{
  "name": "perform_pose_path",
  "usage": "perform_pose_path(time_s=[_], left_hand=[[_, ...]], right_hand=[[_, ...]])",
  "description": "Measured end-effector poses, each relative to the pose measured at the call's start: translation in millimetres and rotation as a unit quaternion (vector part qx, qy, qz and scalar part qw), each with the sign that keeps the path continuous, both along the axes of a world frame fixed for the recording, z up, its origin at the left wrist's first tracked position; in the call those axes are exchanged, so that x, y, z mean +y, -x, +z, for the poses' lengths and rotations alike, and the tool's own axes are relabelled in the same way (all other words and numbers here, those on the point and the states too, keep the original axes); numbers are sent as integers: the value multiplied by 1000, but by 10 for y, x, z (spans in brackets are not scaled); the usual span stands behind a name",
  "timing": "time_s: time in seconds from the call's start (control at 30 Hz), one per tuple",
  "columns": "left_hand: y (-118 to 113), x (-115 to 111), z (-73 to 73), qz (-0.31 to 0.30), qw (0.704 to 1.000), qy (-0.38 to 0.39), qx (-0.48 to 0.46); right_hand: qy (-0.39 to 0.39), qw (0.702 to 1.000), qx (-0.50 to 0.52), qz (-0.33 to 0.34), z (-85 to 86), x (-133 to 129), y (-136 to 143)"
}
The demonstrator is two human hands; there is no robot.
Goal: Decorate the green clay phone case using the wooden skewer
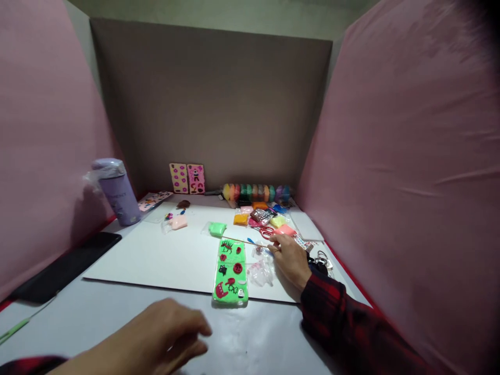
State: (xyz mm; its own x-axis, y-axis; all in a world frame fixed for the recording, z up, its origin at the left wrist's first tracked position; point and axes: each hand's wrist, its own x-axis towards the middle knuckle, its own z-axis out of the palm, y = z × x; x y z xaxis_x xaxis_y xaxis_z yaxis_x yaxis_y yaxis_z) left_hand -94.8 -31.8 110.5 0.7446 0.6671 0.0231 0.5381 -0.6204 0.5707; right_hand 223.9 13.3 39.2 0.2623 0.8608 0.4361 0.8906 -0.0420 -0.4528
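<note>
Left hand empty, loosely spread; right hand pinches a thin stick, and imo one slip could gouge the green phone case to its left.

Thin stick in the right hand, by a flat-lying green decorated case

Left hand slightly blurred, forearm cut at bottom edge; green-handled tool cropped lower left; black item right of centre (unclear what) part-hidden by sleeve.
</note>
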Motion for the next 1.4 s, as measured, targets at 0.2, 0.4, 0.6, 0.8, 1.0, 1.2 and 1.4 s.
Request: perform_pose_path(time_s=[0.2,0.4,0.6,0.8,1.0,1.2,1.4], left_hand=[[-832,547,177,-48,998,-11,-34],[-1111,844,-166,63,981,-58,-174],[-1148,728,-356,114,928,181,-305],[-1108,642,-296,126,886,310,-323],[-1071,607,-309,103,878,318,-342],[-1035,596,-333,95,866,361,-334],[-1029,540,-295,99,879,346,-312]], right_hand=[[-39,998,54,13,31,21,-36],[-133,984,91,74,91,-30,-33],[-200,960,90,174,158,-198,127],[-221,943,87,234,187,-285,215],[-205,933,88,281,197,-285,242],[-183,931,89,303,195,-299,267],[-181,930,85,307,200,-309,276]])
